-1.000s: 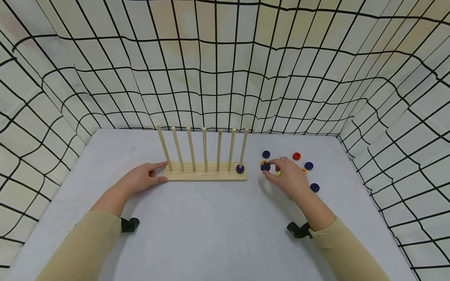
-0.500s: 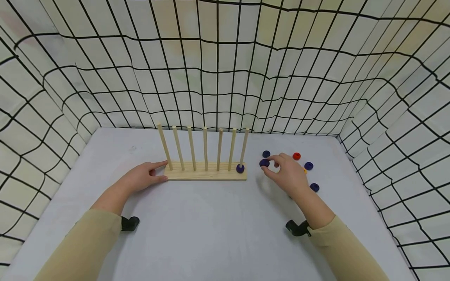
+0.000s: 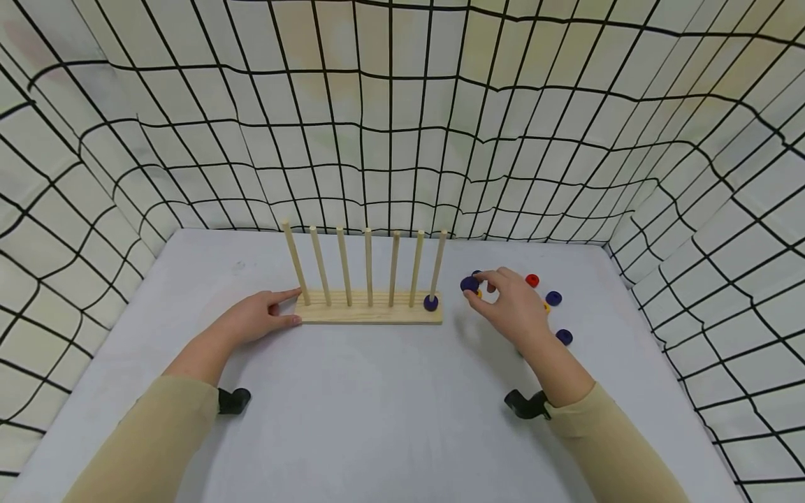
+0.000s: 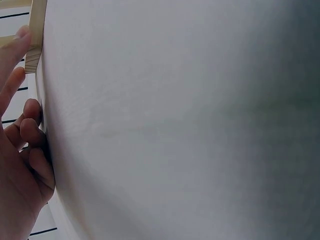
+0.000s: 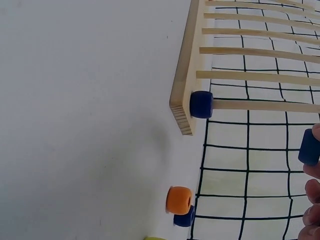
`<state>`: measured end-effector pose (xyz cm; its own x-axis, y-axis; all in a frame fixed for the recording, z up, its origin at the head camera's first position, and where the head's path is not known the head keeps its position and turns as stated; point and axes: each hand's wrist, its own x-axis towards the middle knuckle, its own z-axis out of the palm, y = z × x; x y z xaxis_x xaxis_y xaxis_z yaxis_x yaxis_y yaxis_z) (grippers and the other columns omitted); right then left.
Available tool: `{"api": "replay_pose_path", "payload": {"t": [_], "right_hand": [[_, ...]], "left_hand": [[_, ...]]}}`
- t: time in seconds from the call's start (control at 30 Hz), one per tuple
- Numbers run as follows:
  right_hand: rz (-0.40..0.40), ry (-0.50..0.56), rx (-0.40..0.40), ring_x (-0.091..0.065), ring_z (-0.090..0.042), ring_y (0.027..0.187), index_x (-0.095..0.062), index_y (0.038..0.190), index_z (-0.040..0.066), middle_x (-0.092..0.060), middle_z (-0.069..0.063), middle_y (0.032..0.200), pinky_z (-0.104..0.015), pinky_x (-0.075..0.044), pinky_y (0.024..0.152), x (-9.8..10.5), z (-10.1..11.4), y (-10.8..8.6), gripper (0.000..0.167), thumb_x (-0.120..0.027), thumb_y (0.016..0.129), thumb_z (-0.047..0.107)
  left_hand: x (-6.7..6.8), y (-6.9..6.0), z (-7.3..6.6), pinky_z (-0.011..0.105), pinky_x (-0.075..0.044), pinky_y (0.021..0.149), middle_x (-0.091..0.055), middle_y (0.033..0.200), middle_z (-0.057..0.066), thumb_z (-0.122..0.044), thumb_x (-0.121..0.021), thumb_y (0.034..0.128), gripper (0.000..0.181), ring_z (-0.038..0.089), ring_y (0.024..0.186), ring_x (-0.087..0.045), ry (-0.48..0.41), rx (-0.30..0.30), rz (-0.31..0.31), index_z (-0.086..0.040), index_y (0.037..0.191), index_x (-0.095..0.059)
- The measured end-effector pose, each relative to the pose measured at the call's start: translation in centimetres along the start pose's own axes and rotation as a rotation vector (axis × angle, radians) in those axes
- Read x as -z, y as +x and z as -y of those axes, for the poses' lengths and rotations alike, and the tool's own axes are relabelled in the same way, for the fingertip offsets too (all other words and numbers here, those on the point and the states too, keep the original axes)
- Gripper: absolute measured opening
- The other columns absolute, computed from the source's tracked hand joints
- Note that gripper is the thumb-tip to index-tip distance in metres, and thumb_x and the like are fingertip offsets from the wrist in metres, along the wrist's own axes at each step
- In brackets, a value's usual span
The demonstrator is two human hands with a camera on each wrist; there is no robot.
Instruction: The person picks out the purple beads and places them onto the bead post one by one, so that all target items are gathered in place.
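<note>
A wooden base carries several upright pegs, with one dark blue bead at the foot of the rightmost peg. My left hand grips the base's left end between thumb and forefinger; in the left wrist view its other fingers curl beside the wood. Right of the base, my right hand pinches another dark blue bead between thumb and finger. In the right wrist view that held bead is at the right edge, raised off the table, apart from the pegs.
Loose beads lie around the right hand: a red one, blue ones, and an orange one beside a blue one. Black netting stands behind and beside the white table.
My right hand has lifted the blue bead from among the loose ones and moved it slightly up and left. My left hand stays at the base's end.
</note>
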<state>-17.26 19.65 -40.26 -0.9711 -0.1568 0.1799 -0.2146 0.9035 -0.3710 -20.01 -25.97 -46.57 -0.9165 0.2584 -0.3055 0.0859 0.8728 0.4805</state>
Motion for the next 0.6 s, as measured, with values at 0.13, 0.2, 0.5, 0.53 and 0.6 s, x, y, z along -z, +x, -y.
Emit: {"api": "replay_pose_path", "payload": {"t": [0.13, 0.2, 0.5, 0.53, 0.6], "right_hand": [[-0.026, 0.028, 0.000, -0.054, -0.020, 0.079, -0.068, 0.125, 0.015, -0.061, -0.002, 0.094, -0.032, -0.045, 0.062, 0.0, 0.2, 0.1, 0.045, -0.070, 0.090, 0.045], [-0.039, 0.042, 0.004, -0.054, -0.020, 0.080, -0.068, 0.125, 0.015, -0.060, -0.002, 0.095, -0.032, -0.044, 0.063, 0.1, 0.3, 0.2, 0.045, -0.070, 0.091, 0.044], [-0.085, 0.083, 0.017, -0.053, -0.021, 0.085, -0.069, 0.123, 0.015, -0.060, -0.002, 0.095, -0.033, -0.043, 0.065, 0.6, 0.9, 0.5, 0.043, -0.069, 0.091, 0.045], [-0.083, 0.087, 0.013, -0.053, -0.022, 0.086, -0.069, 0.124, 0.016, -0.060, -0.002, 0.096, -0.033, -0.043, 0.065, 0.7, 1.0, 0.6, 0.044, -0.068, 0.092, 0.045], [-0.082, 0.091, 0.004, -0.054, -0.022, 0.087, -0.068, 0.124, 0.016, -0.060, -0.002, 0.098, -0.033, -0.043, 0.066, 0.9, 1.2, 0.7, 0.044, -0.068, 0.092, 0.046]], "left_hand": [[0.1, -0.1, -0.2, 0.037, -0.031, 0.066, -0.043, 0.080, 0.005, -0.053, -0.068, 0.0896, 0.077, 0.020, 0.073, -0.039, -0.003, 0.003, -0.003, -0.019, 0.153, -0.040], [0.1, -0.1, -0.2, 0.036, -0.031, 0.066, -0.043, 0.079, 0.005, -0.053, -0.068, 0.0897, 0.077, 0.020, 0.072, -0.039, -0.006, 0.003, -0.006, -0.019, 0.153, -0.041], [0.1, 0.0, -0.3, 0.036, -0.031, 0.065, -0.042, 0.079, 0.005, -0.052, -0.069, 0.0894, 0.077, 0.020, 0.071, -0.039, -0.010, -0.004, -0.008, -0.018, 0.152, -0.041], [0.0, 0.1, -0.2, 0.036, -0.031, 0.065, -0.042, 0.078, 0.005, -0.052, -0.069, 0.0894, 0.077, 0.020, 0.071, -0.038, -0.008, -0.003, -0.008, -0.018, 0.152, -0.042], [0.0, 0.1, -0.1, 0.036, -0.031, 0.065, -0.042, 0.078, 0.005, -0.053, -0.069, 0.0894, 0.077, 0.019, 0.071, -0.038, -0.003, -0.006, -0.009, -0.018, 0.153, -0.041]]}}
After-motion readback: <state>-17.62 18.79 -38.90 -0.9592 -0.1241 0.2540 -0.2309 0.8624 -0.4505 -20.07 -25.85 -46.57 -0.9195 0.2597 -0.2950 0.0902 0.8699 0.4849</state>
